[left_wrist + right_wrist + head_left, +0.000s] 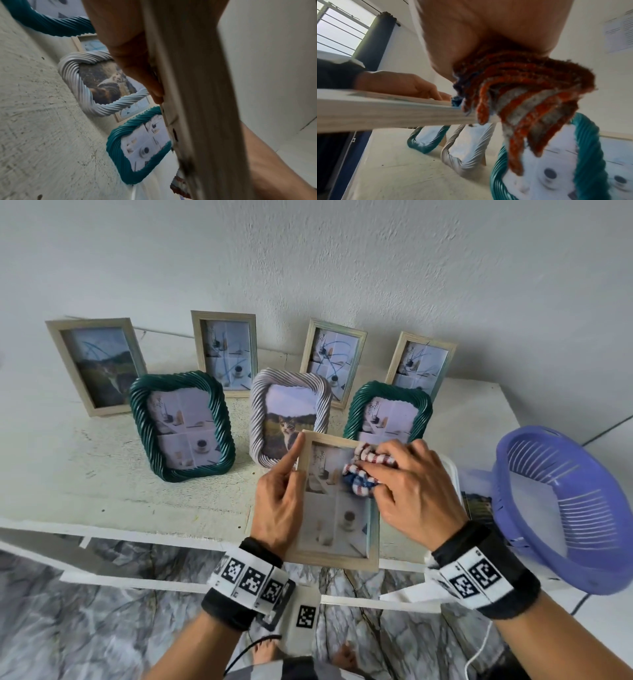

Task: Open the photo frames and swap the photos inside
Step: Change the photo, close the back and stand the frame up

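My left hand (pixel 281 501) grips a light wooden photo frame (pixel 337 529) by its left edge, tilted above the table's front edge, with the index finger stretched up to the top corner. The frame holds a pale four-part still-life photo. My right hand (pixel 411 491) clutches a bunched red, white and blue striped cloth (pixel 368 470) and presses it on the upper right of the glass. In the left wrist view the frame's edge (pixel 197 94) runs past my fingers (pixel 133 60). From the right wrist, the cloth (pixel 530 94) hangs over the frame's rim (pixel 385 112).
Two green twisted frames (pixel 181 426) (pixel 387 412) and a white twisted frame (pixel 287 419) with a cat photo stand on the white table (pixel 102 491). Several wooden frames (pixel 96 364) line the wall behind. A purple slotted basket (pixel 561 508) and a loose photo (pixel 476 501) lie at right.
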`<control>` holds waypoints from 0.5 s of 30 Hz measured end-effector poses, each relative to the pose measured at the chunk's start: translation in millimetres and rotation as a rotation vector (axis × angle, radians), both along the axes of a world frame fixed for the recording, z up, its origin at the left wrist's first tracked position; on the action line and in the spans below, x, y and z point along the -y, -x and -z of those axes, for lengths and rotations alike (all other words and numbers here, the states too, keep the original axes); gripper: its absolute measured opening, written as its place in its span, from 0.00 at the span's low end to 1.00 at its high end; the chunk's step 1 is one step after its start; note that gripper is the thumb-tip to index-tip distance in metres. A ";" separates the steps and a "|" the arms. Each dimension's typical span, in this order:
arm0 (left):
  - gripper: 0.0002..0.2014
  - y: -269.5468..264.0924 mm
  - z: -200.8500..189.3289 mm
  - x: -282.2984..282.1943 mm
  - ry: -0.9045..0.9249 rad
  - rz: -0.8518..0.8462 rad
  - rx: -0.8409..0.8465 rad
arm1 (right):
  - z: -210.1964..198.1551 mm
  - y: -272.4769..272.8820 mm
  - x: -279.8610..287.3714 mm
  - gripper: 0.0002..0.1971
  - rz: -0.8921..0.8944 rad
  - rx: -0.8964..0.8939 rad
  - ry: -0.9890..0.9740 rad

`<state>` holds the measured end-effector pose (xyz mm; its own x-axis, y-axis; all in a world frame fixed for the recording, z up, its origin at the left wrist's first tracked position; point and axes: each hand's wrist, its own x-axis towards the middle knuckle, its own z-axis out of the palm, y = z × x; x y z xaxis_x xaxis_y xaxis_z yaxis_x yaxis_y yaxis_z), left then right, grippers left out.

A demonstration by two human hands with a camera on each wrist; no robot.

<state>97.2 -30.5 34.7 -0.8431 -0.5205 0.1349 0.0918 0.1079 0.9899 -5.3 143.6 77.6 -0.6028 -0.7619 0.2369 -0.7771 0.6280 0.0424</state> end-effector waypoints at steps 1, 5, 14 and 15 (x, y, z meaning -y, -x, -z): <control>0.22 0.8 -0.6 -2.3 0.005 -0.012 0.000 | 1.0 -3.1 2.7 0.19 0.025 0.002 0.012; 0.22 8.2 2.6 -2.2 0.033 0.003 -0.015 | 9.9 -39.4 16.4 0.20 -0.037 0.133 0.103; 0.23 12.0 6.9 0.5 0.031 0.025 -0.042 | 5.1 -55.8 -35.0 0.19 -0.099 0.173 0.016; 0.23 12.9 6.2 -0.1 0.024 0.016 -0.058 | 2.9 -52.8 -37.5 0.20 -0.075 0.178 0.079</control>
<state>84.3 -30.4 28.4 -0.8419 -0.5027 0.1960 0.1506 0.1299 0.9800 47.5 181.2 74.7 -0.5824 -0.7898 0.1926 -0.8129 0.5637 -0.1464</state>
